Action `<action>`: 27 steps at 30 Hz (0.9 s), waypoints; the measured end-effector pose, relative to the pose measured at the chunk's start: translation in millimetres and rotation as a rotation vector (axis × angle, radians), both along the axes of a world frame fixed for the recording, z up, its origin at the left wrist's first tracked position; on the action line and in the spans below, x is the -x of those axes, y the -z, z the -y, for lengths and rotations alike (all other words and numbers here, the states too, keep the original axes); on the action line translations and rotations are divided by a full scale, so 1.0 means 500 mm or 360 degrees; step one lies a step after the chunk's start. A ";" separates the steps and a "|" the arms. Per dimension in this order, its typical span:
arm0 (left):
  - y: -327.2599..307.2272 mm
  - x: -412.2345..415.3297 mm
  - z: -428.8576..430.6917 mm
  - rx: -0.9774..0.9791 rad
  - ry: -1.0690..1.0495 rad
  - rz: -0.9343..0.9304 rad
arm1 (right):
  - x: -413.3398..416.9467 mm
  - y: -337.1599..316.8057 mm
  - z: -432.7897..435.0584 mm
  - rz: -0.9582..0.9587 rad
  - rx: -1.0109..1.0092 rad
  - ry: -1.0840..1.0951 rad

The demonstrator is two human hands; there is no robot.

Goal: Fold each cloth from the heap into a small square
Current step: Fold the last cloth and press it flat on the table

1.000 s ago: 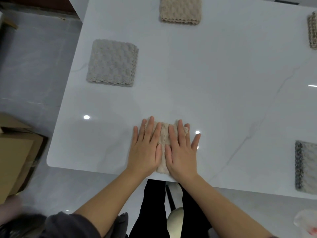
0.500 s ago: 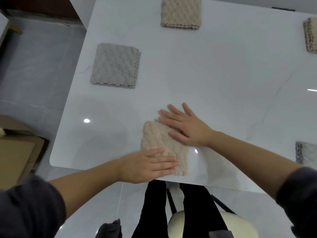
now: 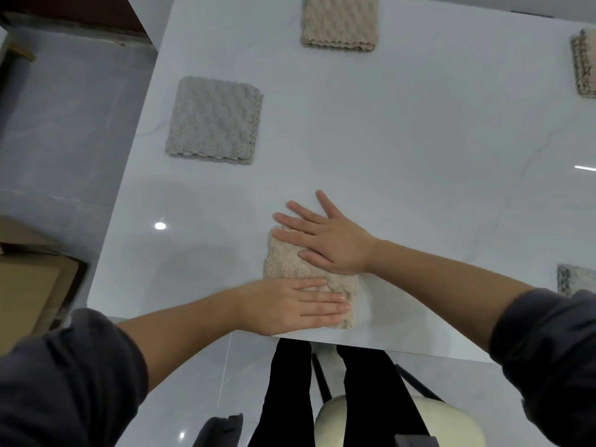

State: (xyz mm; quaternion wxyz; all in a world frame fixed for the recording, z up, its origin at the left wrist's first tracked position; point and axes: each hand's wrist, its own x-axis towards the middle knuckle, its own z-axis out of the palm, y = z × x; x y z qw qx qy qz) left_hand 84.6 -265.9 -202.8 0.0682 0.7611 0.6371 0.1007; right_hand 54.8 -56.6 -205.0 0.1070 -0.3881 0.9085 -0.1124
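A folded beige cloth (image 3: 285,261) lies near the front edge of the white table (image 3: 403,150). My left hand (image 3: 290,306) lies flat across its near part, fingers straight and pointing right. My right hand (image 3: 325,238) presses flat on its far right part, fingers spread and pointing left, some reaching past the cloth onto the table. Most of the cloth is hidden under both hands.
Folded squares lie on the table: a grey-beige one (image 3: 214,121) at the left, a tan one (image 3: 340,22) at the far middle, another (image 3: 585,66) at the far right edge, a grey one (image 3: 574,279) at the right. Cardboard boxes (image 3: 29,285) stand on the floor left.
Both hands turned from side by side, pointing away, to lying crosswise: the left along the cloth's near edge, the right on its far part. The view shifted slightly.
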 end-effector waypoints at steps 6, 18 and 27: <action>-0.040 -0.019 0.031 -0.0095 -0.0588 0.0112 | -0.055 -0.041 -0.029 0.0022 0.0116 0.0609; -0.031 -0.045 -0.019 0.0360 -0.1740 0.0089 | -0.185 -0.021 0.031 0.0131 0.0054 0.1123; -0.088 -0.077 -0.182 0.0258 -0.1982 0.0317 | -0.179 -0.051 -0.114 0.0322 0.0100 0.1202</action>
